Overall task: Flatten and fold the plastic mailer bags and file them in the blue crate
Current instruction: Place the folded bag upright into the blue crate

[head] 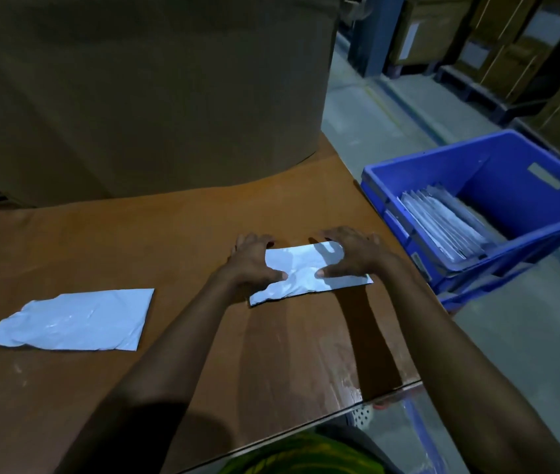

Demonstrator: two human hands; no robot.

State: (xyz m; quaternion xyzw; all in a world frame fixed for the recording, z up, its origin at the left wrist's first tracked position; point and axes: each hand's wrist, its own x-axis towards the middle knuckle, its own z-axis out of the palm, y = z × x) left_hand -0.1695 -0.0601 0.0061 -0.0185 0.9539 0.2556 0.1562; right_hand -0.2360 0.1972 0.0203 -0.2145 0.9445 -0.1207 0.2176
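A folded white mailer bag (300, 273) lies as a narrow strip on the brown table (169, 234), near its right edge. My left hand (254, 260) presses on the strip's left end, fingers spread, thumb on the plastic. My right hand (350, 253) presses on its right half the same way. A second white mailer bag (73, 321) lies flat and wrinkled at the table's left, untouched. The blue crate (442, 159) stands on the floor to the right of the table, with several folded bags (442, 222) filed upright inside.
A large brown cardboard roll or drum (141, 90) stands at the back of the table. Pallets with boxes (511, 56) line the far right of the grey floor (511, 336). The table's front edge is close to my body.
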